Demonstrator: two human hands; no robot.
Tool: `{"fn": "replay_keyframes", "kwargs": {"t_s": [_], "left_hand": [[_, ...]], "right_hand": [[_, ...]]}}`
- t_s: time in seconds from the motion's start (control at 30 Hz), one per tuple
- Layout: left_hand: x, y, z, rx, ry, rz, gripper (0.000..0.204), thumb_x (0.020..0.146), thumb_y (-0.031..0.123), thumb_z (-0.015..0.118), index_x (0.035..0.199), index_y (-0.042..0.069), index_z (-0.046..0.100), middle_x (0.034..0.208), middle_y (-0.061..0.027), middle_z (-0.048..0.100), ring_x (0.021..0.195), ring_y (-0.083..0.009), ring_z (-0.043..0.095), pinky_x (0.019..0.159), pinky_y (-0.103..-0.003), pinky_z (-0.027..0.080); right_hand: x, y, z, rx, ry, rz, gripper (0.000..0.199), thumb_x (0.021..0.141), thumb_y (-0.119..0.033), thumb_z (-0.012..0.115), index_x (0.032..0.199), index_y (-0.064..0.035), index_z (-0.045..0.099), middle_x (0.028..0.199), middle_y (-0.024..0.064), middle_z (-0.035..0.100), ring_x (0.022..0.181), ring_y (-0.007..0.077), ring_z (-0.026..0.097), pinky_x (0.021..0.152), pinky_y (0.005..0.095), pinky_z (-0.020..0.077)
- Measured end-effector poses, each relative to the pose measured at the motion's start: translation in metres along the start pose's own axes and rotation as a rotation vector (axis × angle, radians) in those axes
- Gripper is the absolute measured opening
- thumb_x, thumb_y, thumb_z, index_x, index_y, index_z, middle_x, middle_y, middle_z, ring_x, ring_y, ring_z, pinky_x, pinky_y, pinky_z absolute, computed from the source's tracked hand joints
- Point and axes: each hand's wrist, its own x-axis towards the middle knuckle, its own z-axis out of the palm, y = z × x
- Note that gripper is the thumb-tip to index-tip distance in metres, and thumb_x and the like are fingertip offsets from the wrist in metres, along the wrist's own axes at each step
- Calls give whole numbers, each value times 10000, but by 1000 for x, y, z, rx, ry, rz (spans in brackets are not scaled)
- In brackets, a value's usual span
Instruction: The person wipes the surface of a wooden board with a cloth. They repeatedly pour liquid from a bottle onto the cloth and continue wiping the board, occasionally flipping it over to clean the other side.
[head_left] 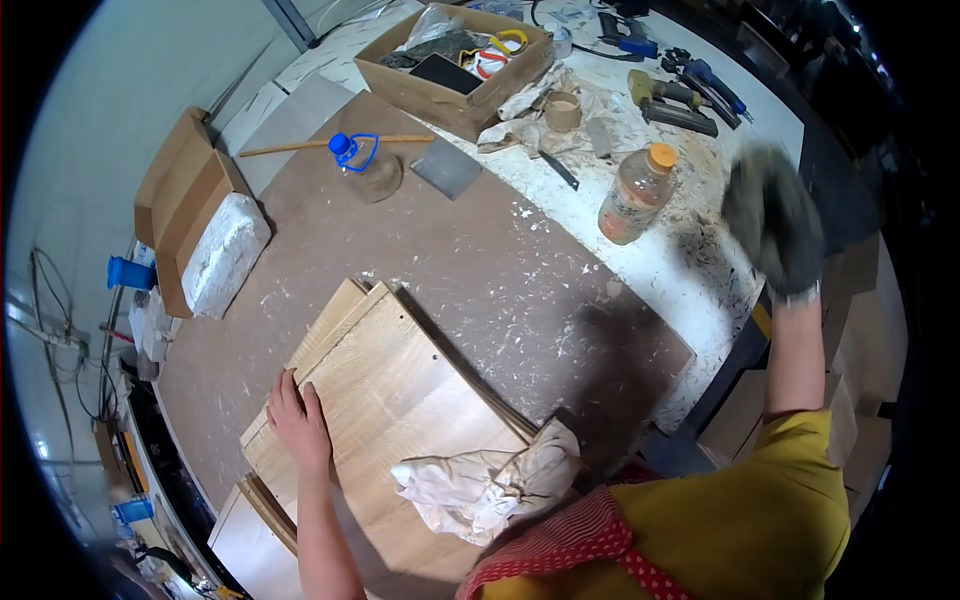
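My bare left hand (299,420) rests on the left edge of a light wooden panel (400,370), fingers stretched out and lying flat. More panels lie beneath it, their edges showing along the sides. On the panel's near right part is a crumpled white cloth (490,485). My right hand (775,220), in a dark grey glove, is raised at the right over the table's edge. Motion smears its fingers, so their pose and anything in them cannot be made out. Closest to it is a bottle with an orange cap (637,195).
A cardboard box of odds and ends (470,105) stands at the back. Nail guns (675,105) lie at the far right. A blue-capped jug (370,175), a grey plate (447,168) and a wooden stick sit on the brown board (480,260). An open carton (175,210) leans left.
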Motion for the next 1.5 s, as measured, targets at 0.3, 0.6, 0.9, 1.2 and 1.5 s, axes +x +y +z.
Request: {"fn": "replay_keyframes", "kwargs": {"t_s": [0.3,0.6,0.9,1.2,1.5], "left_hand": [[10,8,-2,-3,-32,-20,387,969,263,489,1307,75,514,1371,-121,505,1264,-324,447,1080,-457,285],[5,12,-5,57,7,-7,367,982,239,488,1280,31,540,1331,-158,539,1216,-349,497,1026,-427,372],[6,3,-5,-7,-12,-44,375,943,208,507,1282,48,536,1335,-135,533,1230,-333,477,1048,-443,337],[8,1,3,-15,54,-9,368,919,270,548,1235,81,558,1257,-125,573,1181,-303,509,1041,-458,332],[6,5,-3,-52,88,-43,383,900,331,576,1208,103,584,1276,-83,571,1221,-283,491,1055,-495,319]], "right_hand": [[189,124,-114,-1392,-183,-530,272,887,-168,609,1135,-60,578,1055,109,620,990,265,599,895,307,479],[211,134,-141,-1650,-79,-121,295,881,-181,625,1138,-44,578,1046,111,628,994,253,601,912,310,482],[174,64,-146,-703,274,-317,368,912,-242,625,1221,-50,569,1132,96,633,1062,217,606,958,339,487],[82,3,54,-812,-64,-313,460,910,-297,617,1326,-109,560,1216,45,610,1044,129,594,823,282,488],[123,173,204,-1284,-547,-530,422,904,-339,559,1224,-67,592,1205,178,585,1127,345,548,997,416,418]]}}
